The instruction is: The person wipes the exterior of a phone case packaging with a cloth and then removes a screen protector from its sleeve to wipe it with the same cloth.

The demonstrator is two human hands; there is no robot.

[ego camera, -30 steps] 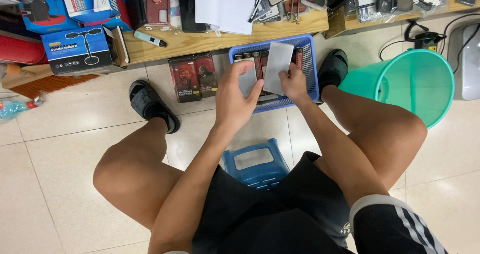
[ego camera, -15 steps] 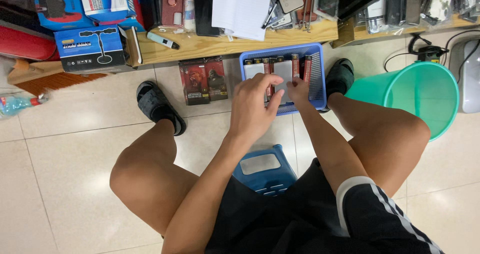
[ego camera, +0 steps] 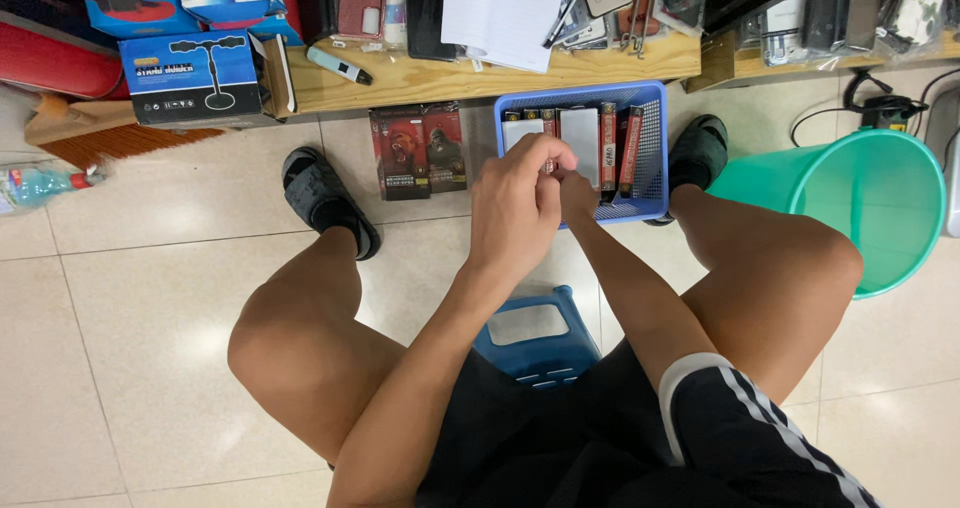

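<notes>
Both hands have dropped lower toward the blue basket [ego camera: 652,158] since the earlier frames, and the pale flat card that stood up above the fingers a second ago is out of sight behind them. At the centre of the frame the left hand [ego camera: 515,203] is curled, fingers bent inward over the basket's near rim; the right hand [ego camera: 577,193] is pressed just beside it, mostly hidden behind the left. Whether either hand is pinching something cannot be told, since the fingertips are covered.

Inside the basket, upright packets stand in a row: a pale grey packet [ego camera: 579,143] in the middle and slim red boxes [ego camera: 618,146] just right of it. Left of the basket, on the tiled floor, lie two dark red boxes [ego camera: 419,150] side by side. Black sandals [ego camera: 328,200] sit on the feet, one at centre left, the other just right of the basket. A green bucket [ego camera: 860,203] stands at the right edge. Between the knees, low in the frame, is a small blue stool [ego camera: 530,333]. Along the top runs a wooden shelf edge [ego camera: 420,78] with a blue carton [ego camera: 195,76] at upper left and white paper [ego camera: 503,13] at top centre.
</notes>
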